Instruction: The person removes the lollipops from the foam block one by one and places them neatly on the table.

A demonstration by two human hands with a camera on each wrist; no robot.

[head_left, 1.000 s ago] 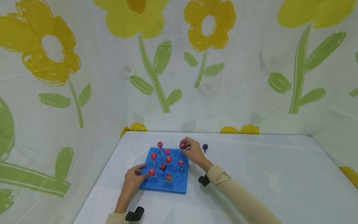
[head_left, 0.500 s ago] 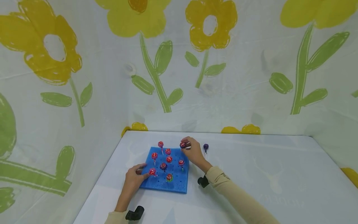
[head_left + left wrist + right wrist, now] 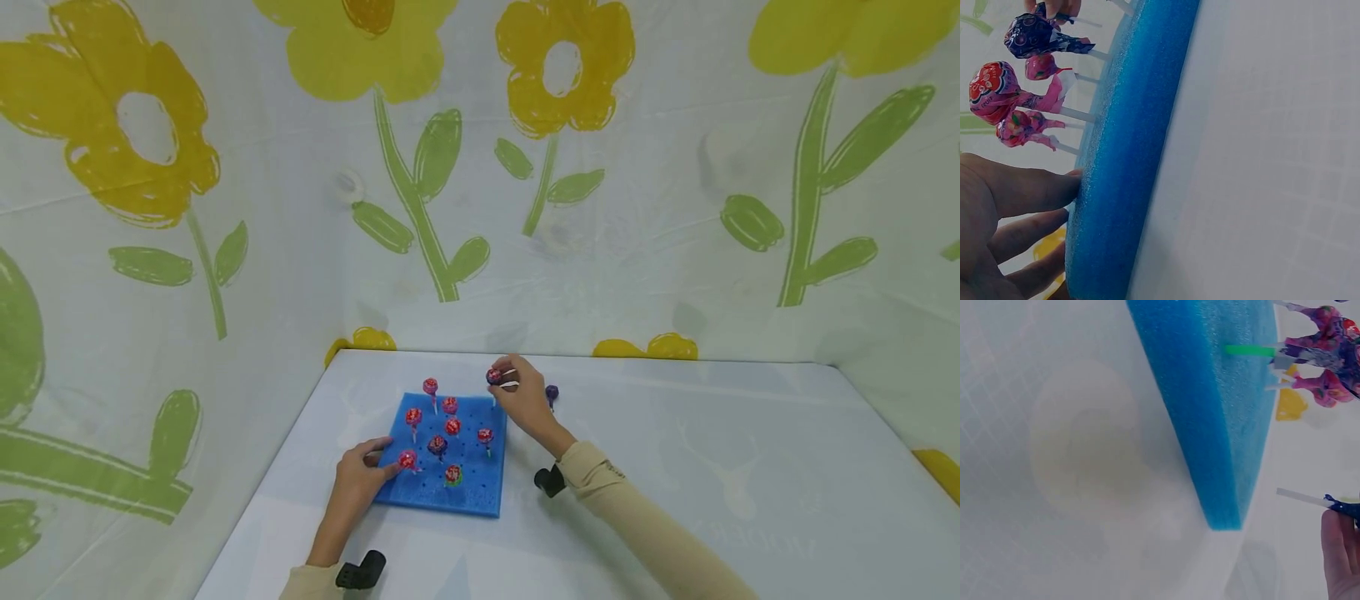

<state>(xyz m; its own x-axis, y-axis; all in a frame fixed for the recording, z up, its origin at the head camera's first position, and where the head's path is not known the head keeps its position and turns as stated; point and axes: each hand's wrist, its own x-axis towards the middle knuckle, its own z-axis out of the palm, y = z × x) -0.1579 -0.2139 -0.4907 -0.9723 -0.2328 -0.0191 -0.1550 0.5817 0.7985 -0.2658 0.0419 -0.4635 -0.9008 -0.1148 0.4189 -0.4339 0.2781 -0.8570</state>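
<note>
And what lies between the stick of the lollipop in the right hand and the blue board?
Nothing: in the right wrist view, a bare gap separates the lollipop's stick from the blue board.

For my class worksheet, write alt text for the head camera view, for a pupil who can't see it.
A person's right hand holds a lollipop near the far right corner of a blue board, where other lollipops stand. The left hand touches the board's left edge, and a dark lollipop shows right of the right hand.

right hand (image 3: 527, 402) higher, lollipop (image 3: 493, 377) raised
</note>
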